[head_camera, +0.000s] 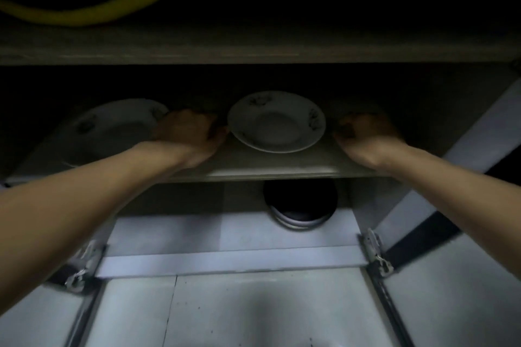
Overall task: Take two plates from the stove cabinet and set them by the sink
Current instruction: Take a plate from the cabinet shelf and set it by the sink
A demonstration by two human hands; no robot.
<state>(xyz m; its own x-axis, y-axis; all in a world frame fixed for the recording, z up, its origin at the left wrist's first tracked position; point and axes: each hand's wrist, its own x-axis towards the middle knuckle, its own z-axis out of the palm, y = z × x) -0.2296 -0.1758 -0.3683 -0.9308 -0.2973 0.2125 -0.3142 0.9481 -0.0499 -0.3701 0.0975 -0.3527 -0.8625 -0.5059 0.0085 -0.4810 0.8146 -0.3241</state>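
Note:
Two white plates with dark flower prints lie on the cabinet's middle shelf (270, 169). The centre plate (277, 122) lies flat between my hands. The left plate (112, 127) is dim and blurred. My left hand (187, 135) rests palm down between the two plates, with its curled fingers over the left plate's right rim and its thumb close to the centre plate's left edge. Whether it grips either plate is hidden in the dark. My right hand (365, 136) lies on the shelf just right of the centre plate, fingers curled, nothing visible in it.
On the cabinet's bottom shelf stands a dark round lidded pot (300, 205). Both cabinet doors hang open, with hinges at the left (81, 267) and right (377, 253). A yellow hose (93, 11) curves across the dark space above. Pale floor tiles (253, 313) lie below.

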